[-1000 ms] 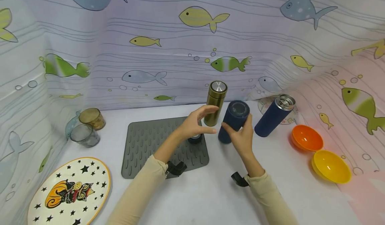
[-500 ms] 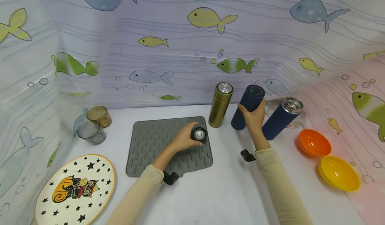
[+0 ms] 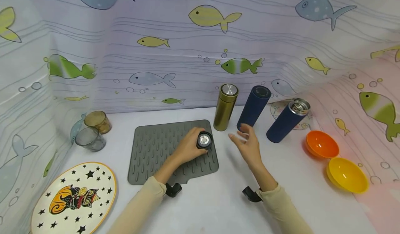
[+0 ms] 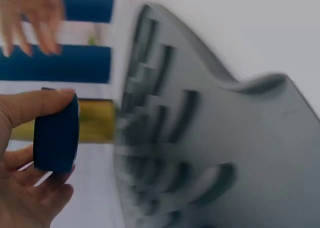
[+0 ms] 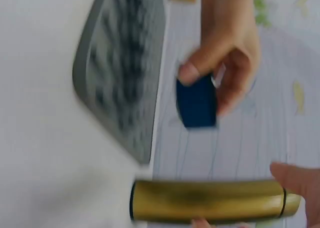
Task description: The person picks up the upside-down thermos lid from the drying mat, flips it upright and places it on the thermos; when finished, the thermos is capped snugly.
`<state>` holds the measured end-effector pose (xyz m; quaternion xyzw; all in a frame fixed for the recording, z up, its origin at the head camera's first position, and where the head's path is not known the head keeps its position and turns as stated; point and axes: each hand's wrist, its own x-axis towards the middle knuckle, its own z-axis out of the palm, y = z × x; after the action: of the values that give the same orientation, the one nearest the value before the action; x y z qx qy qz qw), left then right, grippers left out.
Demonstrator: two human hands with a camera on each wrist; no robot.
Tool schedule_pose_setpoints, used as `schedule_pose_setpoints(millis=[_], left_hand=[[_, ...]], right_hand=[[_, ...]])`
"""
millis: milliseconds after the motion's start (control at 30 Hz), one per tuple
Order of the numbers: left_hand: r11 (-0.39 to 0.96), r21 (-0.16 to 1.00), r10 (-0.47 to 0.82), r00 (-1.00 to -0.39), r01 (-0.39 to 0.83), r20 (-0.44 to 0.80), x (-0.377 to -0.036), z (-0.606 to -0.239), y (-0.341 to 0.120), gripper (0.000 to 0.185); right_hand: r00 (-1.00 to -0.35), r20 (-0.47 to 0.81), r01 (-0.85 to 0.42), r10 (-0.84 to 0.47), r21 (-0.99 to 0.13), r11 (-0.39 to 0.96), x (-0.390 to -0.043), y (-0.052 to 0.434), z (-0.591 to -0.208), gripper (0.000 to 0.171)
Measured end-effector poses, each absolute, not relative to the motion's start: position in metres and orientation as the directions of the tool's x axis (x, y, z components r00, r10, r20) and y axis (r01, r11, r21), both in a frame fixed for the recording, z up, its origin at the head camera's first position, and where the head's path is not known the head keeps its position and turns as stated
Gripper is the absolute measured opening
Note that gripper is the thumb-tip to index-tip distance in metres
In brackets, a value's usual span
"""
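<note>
In the head view my left hand [image 3: 187, 146] grips a dark blue bottle lid [image 3: 204, 140], its metal inner side facing up, over the grey mat [image 3: 162, 150]. The left wrist view shows the thumb and fingers round this lid [image 4: 56, 138]. My right hand [image 3: 249, 147] holds nothing, fingers loosely bent. It is just in front of a dark blue bottle [image 3: 253, 105] with a dark round top. Left of that bottle stands a gold bottle [image 3: 225, 109] with a silver top. To the right stands a second dark blue bottle [image 3: 285, 123], lidless, its steel mouth showing.
Two glass cups, one amber [image 3: 98, 122] and one grey [image 3: 90, 139], stand at the left. A cat-patterned plate [image 3: 100, 209] lies front left. Orange [image 3: 322, 144] and yellow [image 3: 347, 175] bowls sit at the right. A patterned plate [image 3: 301, 124] is partly hidden behind the lidless bottle.
My right hand has set the dark blue bottle beside the gold one, let go and drawn back towards me. My left hand, empty at first, has taken hold of the lid on the mat.
</note>
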<state>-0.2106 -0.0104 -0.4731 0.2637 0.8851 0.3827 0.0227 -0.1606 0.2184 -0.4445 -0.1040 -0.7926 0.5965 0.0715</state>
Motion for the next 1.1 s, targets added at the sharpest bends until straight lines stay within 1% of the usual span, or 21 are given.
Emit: schedule_pose_setpoints(millis=[67,167,267,367,467,533,600,667,700,767,800,833,867,900,967,1033,1100], left_hand=[[0.539,0.699,0.498,-0.847,0.47,0.185,-0.202,-0.461,-0.015,0.072],[0.498,0.695,0.53,-0.816,0.519,0.23,-0.187,-0.445,-0.02,0.07],[0.462,0.684,0.562,-0.783,0.565,0.267,-0.174,-0.432,-0.024,0.068],[0.44,0.671,0.582,-0.759,0.597,0.292,-0.163,-0.423,-0.027,0.067],[0.45,0.656,0.594,-0.752,0.606,0.287,-0.157,-0.42,-0.029,0.067],[0.446,0.668,0.6,-0.752,0.596,0.271,-0.155,-0.42,-0.032,0.072],[0.43,0.709,0.598,-0.765,0.559,0.241,-0.154,-0.421,-0.035,0.077],[0.397,0.774,0.583,-0.786,0.494,0.203,-0.155,-0.421,-0.038,0.081],[0.375,0.807,0.575,-0.797,0.456,0.183,-0.156,-0.421,-0.04,0.082],[0.337,0.863,0.558,-0.818,0.376,0.138,-0.158,-0.419,-0.044,0.082],[0.322,0.882,0.553,-0.824,0.344,0.119,-0.159,-0.418,-0.046,0.08],[0.305,0.898,0.552,-0.827,0.316,0.104,-0.16,-0.417,-0.047,0.079],[0.282,0.912,0.555,-0.826,0.299,0.099,-0.161,-0.415,-0.049,0.078],[0.264,0.921,0.56,-0.823,0.285,0.094,-0.162,-0.414,-0.05,0.077],[0.229,0.935,0.57,-0.816,0.269,0.095,-0.164,-0.413,-0.052,0.076],[0.204,0.943,0.585,-0.805,0.263,0.098,-0.165,-0.411,-0.052,0.076],[0.191,0.946,0.607,-0.789,0.263,0.097,-0.166,-0.41,-0.051,0.077]], right_hand=[[-0.985,-0.123,0.146,0.124,-0.968,0.202,-0.152,0.208,-0.445,0.059],[-0.971,-0.231,0.224,-0.058,-0.968,0.113,-0.141,0.196,-0.445,0.053],[-0.942,-0.258,0.256,-0.213,-0.966,0.041,-0.134,0.187,-0.442,0.054],[-0.921,-0.24,0.261,-0.305,-0.965,-0.027,-0.128,0.182,-0.44,0.054],[-0.917,-0.229,0.263,-0.326,-0.963,-0.064,-0.124,0.179,-0.439,0.052],[-0.924,-0.229,0.262,-0.305,-0.963,-0.072,-0.121,0.177,-0.439,0.05],[-0.94,-0.234,0.256,-0.248,-0.965,-0.061,-0.119,0.175,-0.438,0.049],[-0.963,-0.211,0.219,-0.168,-0.975,-0.031,-0.117,0.173,-0.437,0.047],[-0.976,-0.181,0.183,-0.124,-0.983,-0.006,-0.115,0.173,-0.436,0.047],[-0.998,-0.043,0.038,-0.047,-0.994,0.1,-0.112,0.171,-0.435,0.045],[-0.998,0.06,-0.063,-0.022,-0.982,0.177,-0.111,0.171,-0.435,0.046],[-0.985,0.175,-0.171,-0.009,-0.951,0.257,-0.109,0.171,-0.435,0.047],[-0.954,0.299,-0.285,-0.009,-0.898,0.336,-0.109,0.171,-0.435,0.049],[-0.906,0.424,-0.391,-0.017,-0.82,0.417,-0.109,0.172,-0.436,0.051],[-0.782,0.621,-0.546,-0.052,-0.644,0.536,-0.11,0.173,-0.436,0.052],[-0.657,0.745,-0.647,-0.114,-0.48,0.592,-0.112,0.175,-0.435,0.044],[-0.526,0.831,-0.706,-0.182,-0.307,0.638,-0.114,0.176,-0.434,0.032]])
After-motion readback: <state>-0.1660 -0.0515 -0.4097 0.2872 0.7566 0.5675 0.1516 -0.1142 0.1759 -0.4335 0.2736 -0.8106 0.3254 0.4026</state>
